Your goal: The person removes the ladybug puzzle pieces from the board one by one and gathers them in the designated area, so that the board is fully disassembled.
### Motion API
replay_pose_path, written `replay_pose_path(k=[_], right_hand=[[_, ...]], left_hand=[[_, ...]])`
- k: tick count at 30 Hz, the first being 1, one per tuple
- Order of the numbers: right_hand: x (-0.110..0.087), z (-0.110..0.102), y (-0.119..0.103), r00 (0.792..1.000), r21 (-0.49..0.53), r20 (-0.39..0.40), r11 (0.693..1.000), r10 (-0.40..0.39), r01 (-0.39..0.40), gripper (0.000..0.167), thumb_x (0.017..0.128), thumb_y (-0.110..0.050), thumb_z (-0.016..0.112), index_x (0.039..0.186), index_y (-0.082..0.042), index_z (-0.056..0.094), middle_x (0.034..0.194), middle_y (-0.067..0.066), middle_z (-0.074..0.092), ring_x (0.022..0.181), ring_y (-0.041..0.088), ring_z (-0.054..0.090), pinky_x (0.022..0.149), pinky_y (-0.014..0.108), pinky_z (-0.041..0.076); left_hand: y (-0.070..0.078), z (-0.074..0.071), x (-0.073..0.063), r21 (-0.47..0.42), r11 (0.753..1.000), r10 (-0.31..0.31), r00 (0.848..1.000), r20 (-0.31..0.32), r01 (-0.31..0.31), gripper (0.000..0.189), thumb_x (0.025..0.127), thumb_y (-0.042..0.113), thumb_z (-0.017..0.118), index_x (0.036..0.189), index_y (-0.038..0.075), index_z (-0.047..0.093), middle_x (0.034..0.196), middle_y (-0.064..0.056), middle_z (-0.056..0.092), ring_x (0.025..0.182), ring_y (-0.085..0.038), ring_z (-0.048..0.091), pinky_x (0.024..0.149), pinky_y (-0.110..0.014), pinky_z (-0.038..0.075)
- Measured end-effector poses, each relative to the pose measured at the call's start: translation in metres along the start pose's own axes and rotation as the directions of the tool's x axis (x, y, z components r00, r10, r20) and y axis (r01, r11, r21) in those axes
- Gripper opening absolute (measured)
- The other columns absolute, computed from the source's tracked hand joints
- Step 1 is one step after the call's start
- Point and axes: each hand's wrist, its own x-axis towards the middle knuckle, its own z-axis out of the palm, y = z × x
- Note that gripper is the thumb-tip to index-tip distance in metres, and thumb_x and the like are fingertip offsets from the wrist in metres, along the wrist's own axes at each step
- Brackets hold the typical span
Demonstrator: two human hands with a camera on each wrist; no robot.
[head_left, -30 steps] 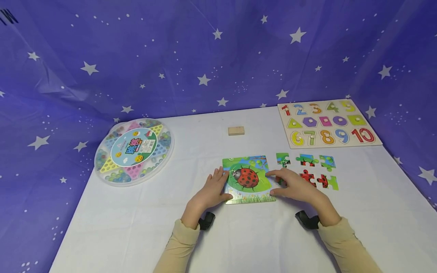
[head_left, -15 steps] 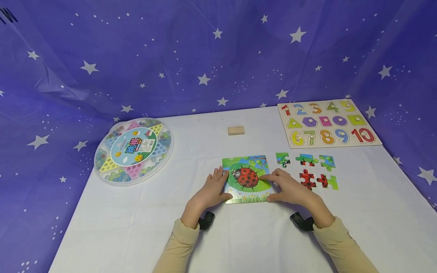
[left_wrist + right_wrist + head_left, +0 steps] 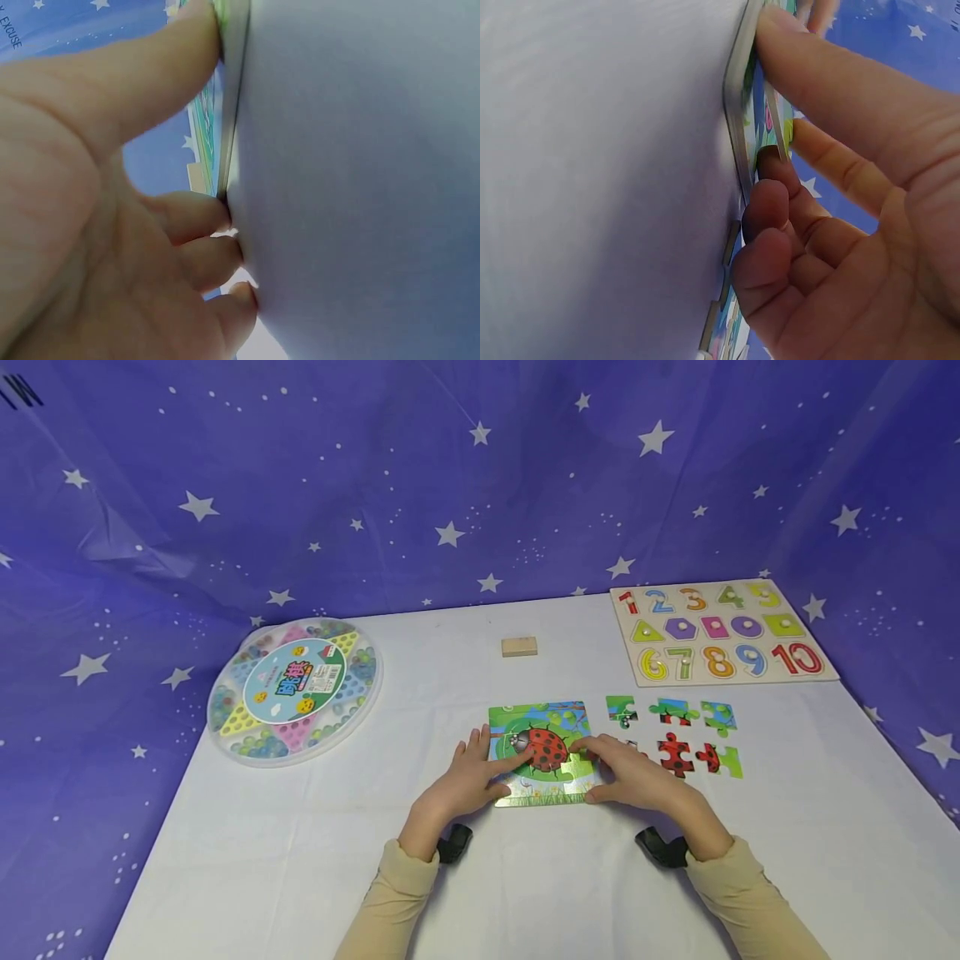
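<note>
Purple cloth (image 3: 405,468) printed with white stars hangs behind a table covered in a white tablecloth (image 3: 300,843), with a round Chinese checkers set (image 3: 277,714) at the left, a small wooden block (image 3: 519,647) at the far middle and a number-and-shape puzzle board (image 3: 693,642) at the far right. Near the middle lies a ladybug jigsaw board (image 3: 536,716). Its near right part carries a green puzzle piece (image 3: 579,770), tilted up and apparently pinched between thumb and fingertips of the right hand (image 3: 637,772), the gap being just the piece's span. The left hand (image 3: 468,777) grips nothing: its index finger reaches onto the ladybug print, the others spread along the board's left edge. Loose jigsaw pieces (image 3: 676,755) lie to the right, one partly hidden by the right hand. Fitting or freeing that piece seems the step in hand; which, I cannot tell. Either way, the next move probably calls for steadying the board while the right fingertips level or lift the piece.
</note>
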Motion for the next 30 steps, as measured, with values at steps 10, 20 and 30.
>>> replay_pose_path(k=[10,20,30], right_hand=[[0.000,0.000,0.001,1.000,0.022,-0.006,1.000,-0.009,0.009,0.060,0.069,-0.019,0.079,0.122,-0.008,0.053,0.099,0.000,0.051,0.086,0.017,0.045,0.074,0.035,0.039],[0.001,-0.001,0.001,1.000,-0.010,-0.021,1.000,-0.015,0.014,0.059,0.069,-0.019,0.079,0.121,-0.009,0.054,0.095,-0.001,0.049,0.078,0.016,0.042,0.065,0.029,0.036],[-0.013,-0.013,0.012,0.996,0.038,-0.094,0.999,-0.005,0.008,0.060,0.071,-0.021,0.078,0.123,-0.010,0.051,0.095,-0.001,0.048,0.075,0.015,0.045,0.062,0.026,0.039]], left_hand=[[0.003,0.004,0.001,0.031,0.999,-0.016,0.999,0.029,0.016,0.044,0.092,0.023,0.052,0.134,0.035,0.044,0.143,-0.032,-0.007,0.131,-0.043,-0.009,0.104,-0.054,0.001],[0.005,0.002,-0.001,0.024,1.000,-0.010,0.999,0.032,0.009,0.039,0.093,0.024,0.051,0.130,0.034,0.050,0.142,-0.032,-0.008,0.131,-0.043,-0.010,0.104,-0.054,0.001],[0.004,0.003,-0.001,0.035,0.999,-0.004,1.000,0.030,0.003,0.038,0.093,0.024,0.050,0.130,0.035,0.050,0.143,-0.032,-0.007,0.131,-0.043,-0.009,0.104,-0.054,0.002]])
